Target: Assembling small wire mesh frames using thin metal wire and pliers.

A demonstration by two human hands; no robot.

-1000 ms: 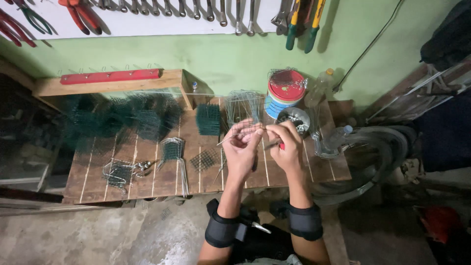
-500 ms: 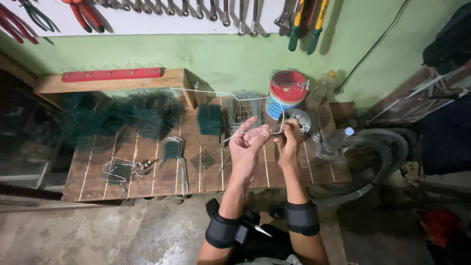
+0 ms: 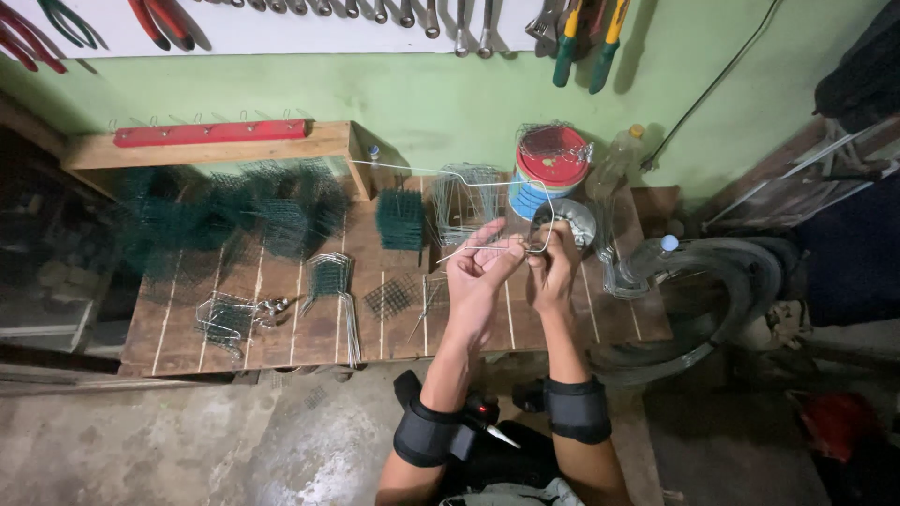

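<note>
wooden bench (image 3: 281, 328) under both hands: left hand (image 3: 476, 272) and right hand (image 3: 555, 262) pinch bent wire (image 3: 487, 183), now raised higher, its loop reaching beyond fingertips toward red-lidded tin (image 3: 551, 164).

Two hands (image 3: 478, 276), one bent wire (image 3: 450, 173), one red-lidded tin (image 3: 551, 159), two black wristbands (image 3: 427, 433)

Single head-worn view, looking steeply down from above and a little behind both forearms, facing the green wall (image 3: 450, 103) at the top edge. Close enough to fill the centre with the left hand (image 3: 476, 272) and right hand (image 3: 555, 264) over the wooden bench (image 3: 281, 337). Dim and perhaps slightly tilted toward the left edge, with floor along the bottom.
</note>
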